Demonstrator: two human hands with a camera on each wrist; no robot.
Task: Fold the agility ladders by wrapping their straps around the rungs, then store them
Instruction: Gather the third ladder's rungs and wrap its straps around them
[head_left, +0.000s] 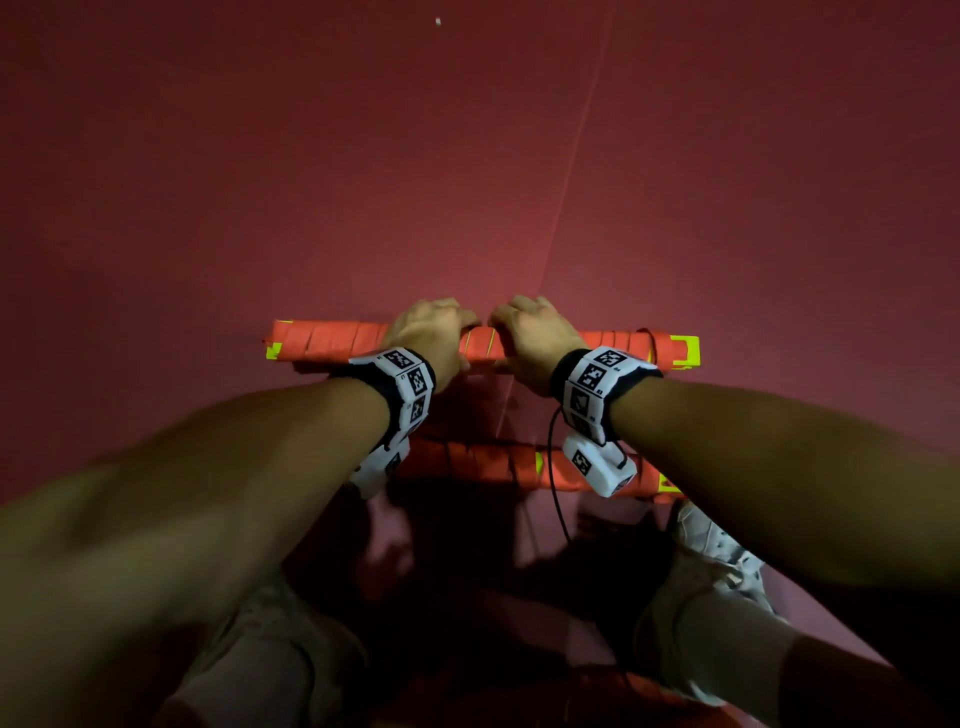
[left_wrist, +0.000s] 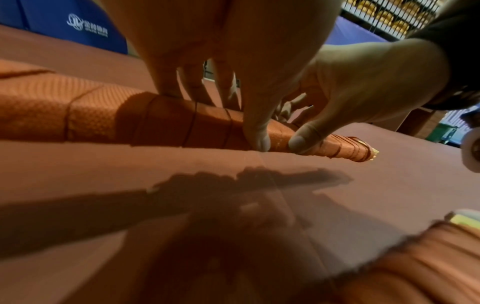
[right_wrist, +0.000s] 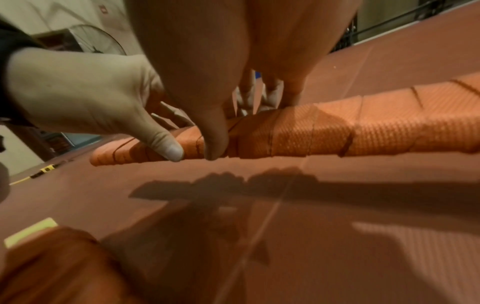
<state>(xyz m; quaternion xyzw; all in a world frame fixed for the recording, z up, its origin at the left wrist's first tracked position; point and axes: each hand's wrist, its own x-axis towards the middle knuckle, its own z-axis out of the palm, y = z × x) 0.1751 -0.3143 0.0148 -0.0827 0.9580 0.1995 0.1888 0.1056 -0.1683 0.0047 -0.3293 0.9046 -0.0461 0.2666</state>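
Note:
A folded agility ladder bundle (head_left: 322, 340), wrapped in orange strap with yellow rung ends, lies crosswise on the red floor. My left hand (head_left: 436, 332) and right hand (head_left: 535, 332) grip its middle side by side, fingers curled over the far side and thumbs on the near side. In the left wrist view my left hand (left_wrist: 233, 61) holds the bundle (left_wrist: 91, 117) next to my right hand (left_wrist: 363, 92). The right wrist view has the right hand (right_wrist: 221, 61), left hand (right_wrist: 91, 92) and bundle (right_wrist: 389, 131). A second wrapped bundle (head_left: 493, 465) lies nearer me, under my wrists.
The red floor (head_left: 260, 182) has a thin seam (head_left: 571, 182) running away from me. My white shoes (head_left: 711, 571) stand just behind the near bundle. A blue padded barrier (left_wrist: 64, 24), a ball rack (left_wrist: 384, 16) and a fan (right_wrist: 96, 41) stand at the floor's far edges.

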